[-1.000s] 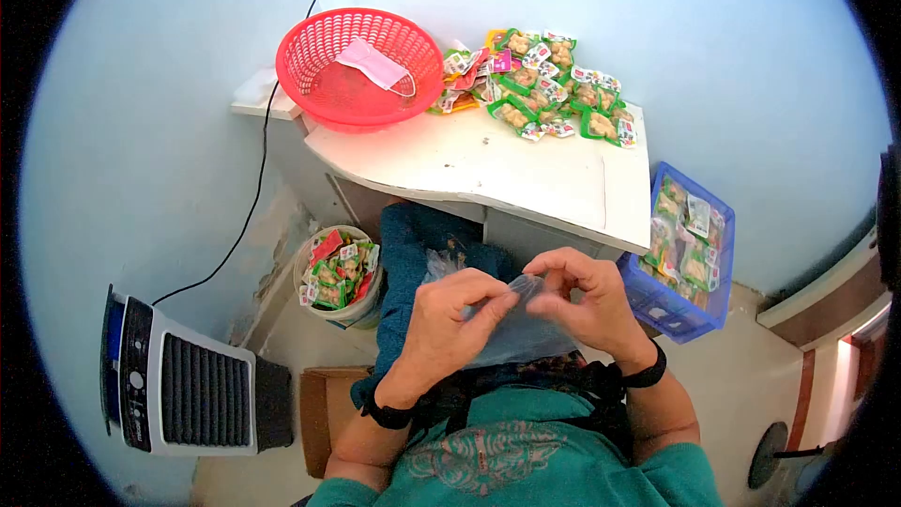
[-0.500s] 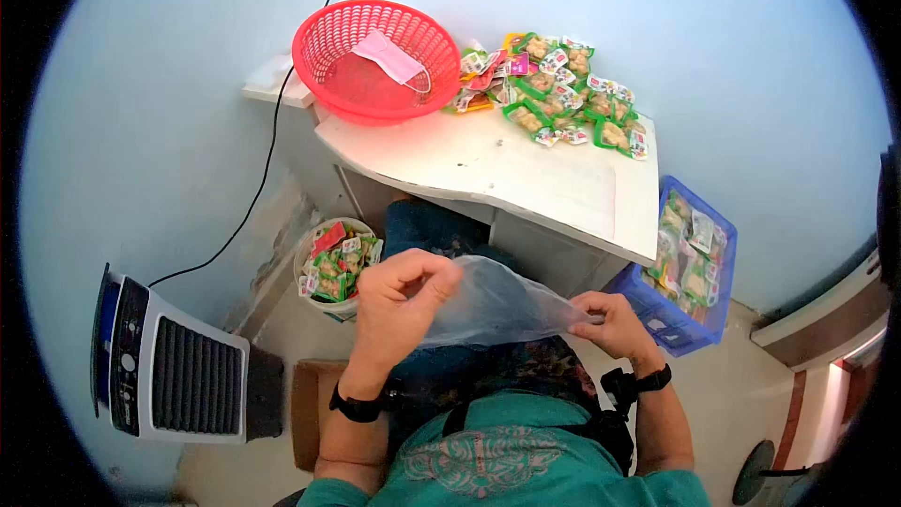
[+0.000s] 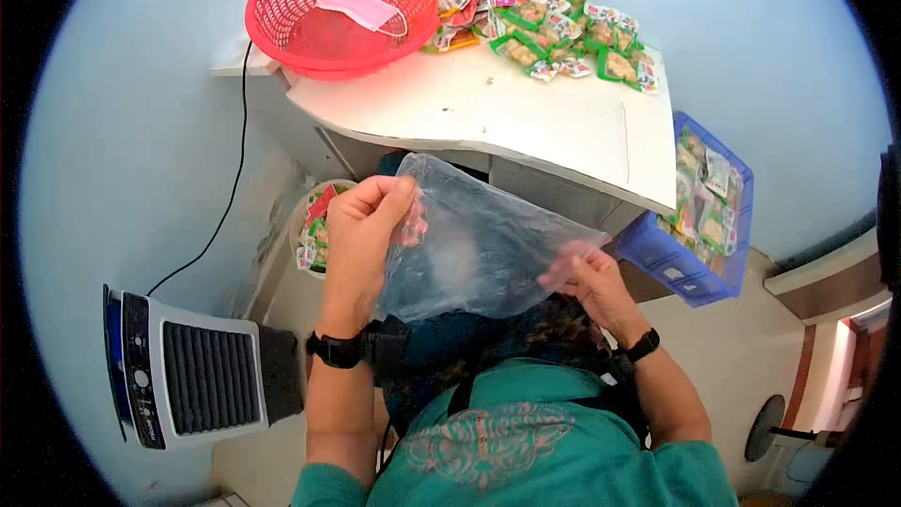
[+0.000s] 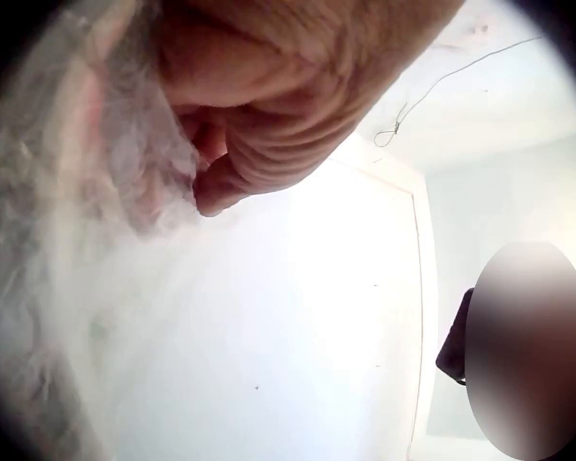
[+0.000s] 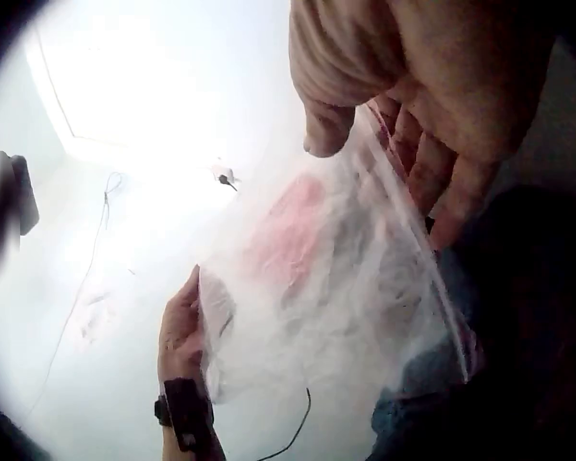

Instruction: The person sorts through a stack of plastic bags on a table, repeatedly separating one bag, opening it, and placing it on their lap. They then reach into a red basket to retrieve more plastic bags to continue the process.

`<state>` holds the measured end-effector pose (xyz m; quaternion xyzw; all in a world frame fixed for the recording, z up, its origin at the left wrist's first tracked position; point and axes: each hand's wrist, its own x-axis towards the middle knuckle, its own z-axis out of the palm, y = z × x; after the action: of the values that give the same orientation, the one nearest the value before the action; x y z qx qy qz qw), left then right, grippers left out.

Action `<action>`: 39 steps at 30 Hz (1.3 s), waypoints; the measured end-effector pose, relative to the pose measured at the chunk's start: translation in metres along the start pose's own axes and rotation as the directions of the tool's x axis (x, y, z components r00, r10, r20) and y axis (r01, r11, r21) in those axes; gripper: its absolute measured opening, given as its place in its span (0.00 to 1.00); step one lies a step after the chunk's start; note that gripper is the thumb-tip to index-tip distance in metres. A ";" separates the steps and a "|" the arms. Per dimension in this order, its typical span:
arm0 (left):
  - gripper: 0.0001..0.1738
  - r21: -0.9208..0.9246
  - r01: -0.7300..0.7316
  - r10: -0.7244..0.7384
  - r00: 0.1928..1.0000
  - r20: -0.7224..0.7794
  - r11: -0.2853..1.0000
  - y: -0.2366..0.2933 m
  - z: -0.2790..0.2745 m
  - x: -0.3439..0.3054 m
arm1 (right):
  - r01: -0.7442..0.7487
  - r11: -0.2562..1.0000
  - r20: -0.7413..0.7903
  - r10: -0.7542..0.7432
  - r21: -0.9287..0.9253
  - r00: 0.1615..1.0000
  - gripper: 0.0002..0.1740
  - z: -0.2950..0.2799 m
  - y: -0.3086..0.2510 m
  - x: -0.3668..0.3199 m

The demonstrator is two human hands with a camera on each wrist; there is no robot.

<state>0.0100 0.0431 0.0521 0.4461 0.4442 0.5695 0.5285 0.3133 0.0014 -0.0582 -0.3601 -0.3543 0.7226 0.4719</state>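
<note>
Head view: filmy, crinkled clear bag (image 3: 479,249) pinched by left hand (image 3: 361,225) and right hand (image 3: 589,280).

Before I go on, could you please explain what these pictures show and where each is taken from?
No machine here: a person works with bare hands. The wide picture comes from a head camera looking down; the two blurry close ones from wrist cameras. The left hand and right hand each pinch an edge of a clear plastic bag, spread between them. On the white table lie a red basket holding a pink mask and a heap of snack packets.
</note>
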 end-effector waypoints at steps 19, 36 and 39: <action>0.13 0.204 -0.019 -0.001 0.995 0.100 0.979 -0.005 0.033 0.132 | 0.282 0.818 -0.347 -0.488 -0.501 0.801 0.18 -0.006 -0.130 0.064; 0.26 0.333 0.101 -0.137 0.987 0.087 0.938 -0.050 0.075 0.245 | 0.165 0.835 -0.486 -0.454 -0.525 0.747 0.18 -0.047 -0.143 0.130; 0.26 0.359 0.064 -0.122 0.983 0.139 0.931 -0.054 0.071 0.246 | 0.167 0.828 -0.451 -0.447 -0.535 0.772 0.27 -0.055 -0.140 0.130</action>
<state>0.0802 0.2934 0.0240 0.5561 0.5162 0.4174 0.5001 0.3820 0.1757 0.0103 -0.5922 -0.4184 0.3881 0.5689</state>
